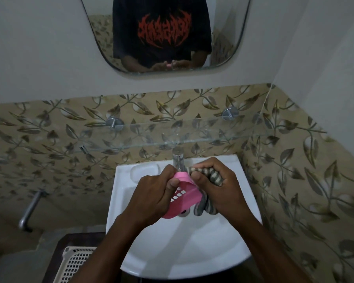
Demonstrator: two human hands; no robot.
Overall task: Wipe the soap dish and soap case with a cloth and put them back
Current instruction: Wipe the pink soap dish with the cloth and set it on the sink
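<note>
Over the white sink (192, 252) my left hand (153, 195) grips a pink plastic soap dish (185, 198) with a slotted bottom, tilted on its side. My right hand (217, 186) is closed around a bunched grey and cream striped cloth (214, 176), pressed against the dish's right edge. A fold of the cloth hangs below my right hand. No second soap piece is visible.
A chrome tap (178, 158) stands behind my hands. A glass shelf (192, 135) on two metal mounts runs along the leaf-patterned tiled wall. A moulded soap recess (144, 173) lies at the sink's back left. A cream lattice basket (76, 262) sits lower left; a mirror (164, 33) hangs above.
</note>
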